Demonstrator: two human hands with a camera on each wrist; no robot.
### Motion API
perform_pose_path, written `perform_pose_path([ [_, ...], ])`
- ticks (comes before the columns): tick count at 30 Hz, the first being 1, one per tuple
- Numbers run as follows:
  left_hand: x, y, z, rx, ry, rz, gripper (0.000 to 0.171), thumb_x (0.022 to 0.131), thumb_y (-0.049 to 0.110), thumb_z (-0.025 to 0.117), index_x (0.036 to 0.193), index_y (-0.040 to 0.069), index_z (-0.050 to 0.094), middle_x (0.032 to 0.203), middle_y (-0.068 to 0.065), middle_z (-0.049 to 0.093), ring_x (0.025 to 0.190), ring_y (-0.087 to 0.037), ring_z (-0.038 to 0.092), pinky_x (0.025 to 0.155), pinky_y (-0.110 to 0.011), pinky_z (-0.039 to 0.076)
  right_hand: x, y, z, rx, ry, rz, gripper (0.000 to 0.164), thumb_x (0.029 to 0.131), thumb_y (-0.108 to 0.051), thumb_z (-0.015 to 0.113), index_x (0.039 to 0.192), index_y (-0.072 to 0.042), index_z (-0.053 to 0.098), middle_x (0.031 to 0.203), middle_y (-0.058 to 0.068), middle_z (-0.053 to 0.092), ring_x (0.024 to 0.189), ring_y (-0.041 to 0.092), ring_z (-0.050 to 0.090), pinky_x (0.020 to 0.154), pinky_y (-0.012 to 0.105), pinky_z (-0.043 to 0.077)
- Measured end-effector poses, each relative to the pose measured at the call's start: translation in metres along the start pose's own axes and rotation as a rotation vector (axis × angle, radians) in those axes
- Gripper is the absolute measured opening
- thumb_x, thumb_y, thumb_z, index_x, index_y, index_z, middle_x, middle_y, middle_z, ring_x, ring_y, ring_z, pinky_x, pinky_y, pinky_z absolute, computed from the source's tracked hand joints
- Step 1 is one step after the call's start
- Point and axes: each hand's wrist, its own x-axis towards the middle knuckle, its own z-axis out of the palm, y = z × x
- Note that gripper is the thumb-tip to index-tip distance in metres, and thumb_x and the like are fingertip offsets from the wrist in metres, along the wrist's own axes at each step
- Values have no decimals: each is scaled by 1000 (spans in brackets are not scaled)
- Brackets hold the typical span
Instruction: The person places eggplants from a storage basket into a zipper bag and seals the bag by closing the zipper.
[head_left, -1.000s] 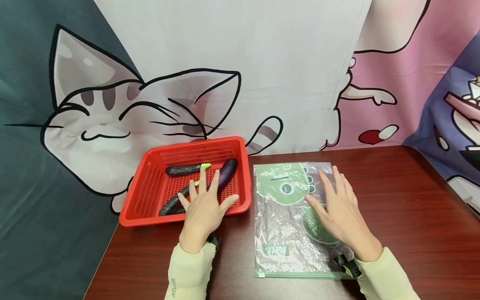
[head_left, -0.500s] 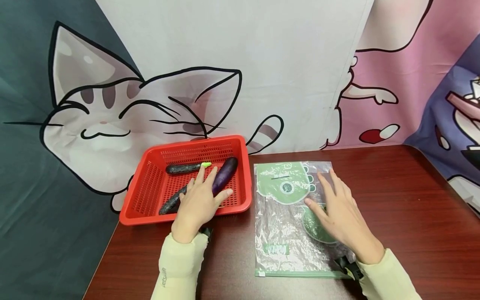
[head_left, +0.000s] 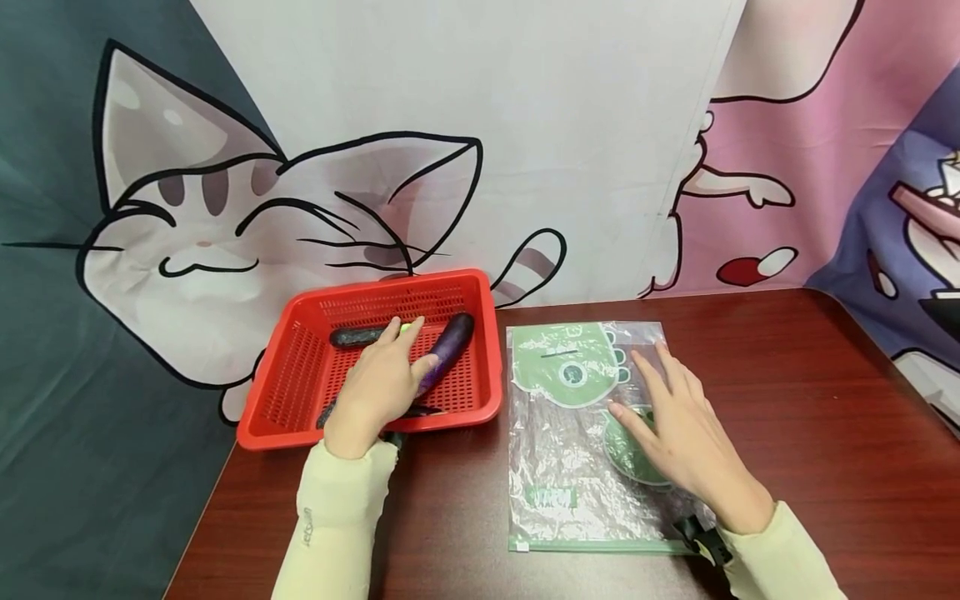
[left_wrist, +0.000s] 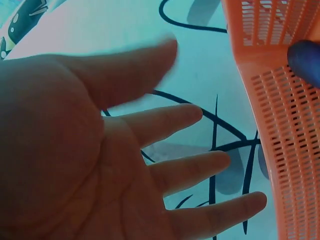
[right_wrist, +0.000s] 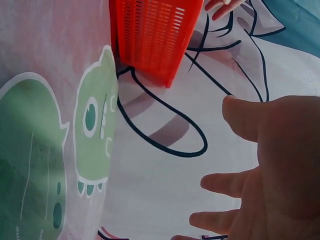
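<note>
My left hand is held over the red plastic basket, fingers extended and nothing in them. The left wrist view also shows that palm bare, beside the basket wall. Inside lie a purple eggplant, just right of the hand, and a dark cucumber whose bright green tip is partly behind the fingers. More dark vegetables below are mostly hidden by the hand. My right hand hovers with spread fingers above a flat clear zip bag with green cartoon prints; it holds nothing.
Everything stands on a dark red-brown wooden table. A cloth backdrop with cartoon cats hangs right behind the table. The bag's green slider strip faces the near edge.
My left hand has shifted left and farther over the basket, covering more of the lower vegetables and uncovering the eggplant. My right hand has barely moved.
</note>
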Motion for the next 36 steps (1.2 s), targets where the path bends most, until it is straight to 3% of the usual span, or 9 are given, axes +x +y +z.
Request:
perform_pose_path([
  [6, 6, -7, -6, 43, 2, 53, 56, 106, 21, 48, 158, 13, 31, 161, -24, 24, 140, -50, 34, 112, -60, 30, -2, 0, 1, -10, -13, -11, 77, 94, -42, 67, 152, -3, 37, 159, 30, 22, 138, 56, 27, 101, 74, 28],
  [11, 13, -10, -10, 73, -13, 77, 55, 105, 17, 49, 157, 9, 34, 159, -27, 28, 142, -49, 32, 113, -59, 29, -3, 1, 0, -16, -22, -15, 78, 92, -43, 69, 152, -3, 38, 158, 30, 24, 138, 55, 27, 100, 75, 28],
  [20, 31, -12, -7, 78, -71, 64, 57, 104, 16, 52, 157, 11, 33, 159, -21, 32, 145, -43, 30, 116, -54, 26, -7, 1, 1, -7, -48, -66, 77, 89, -36, 75, 151, -4, 41, 158, 28, 25, 137, 53, 28, 100, 74, 28],
  [28, 49, -21, 0, 93, -123, 50, 62, 101, 18, 59, 157, 14, 34, 152, -17, 44, 135, -37, 47, 108, -51, 39, -10, 2, 6, -19, -40, -150, 77, 86, -31, 78, 149, -3, 43, 156, 27, 30, 137, 52, 29, 102, 71, 29],
  [36, 62, -27, -1, 101, -165, 52, 63, 99, 18, 62, 156, 13, 37, 151, -18, 47, 138, -37, 43, 109, -51, 39, -16, 0, 10, -37, -70, -198, 74, 85, -30, 79, 147, -5, 46, 156, 26, 32, 135, 50, 35, 100, 70, 34],
])
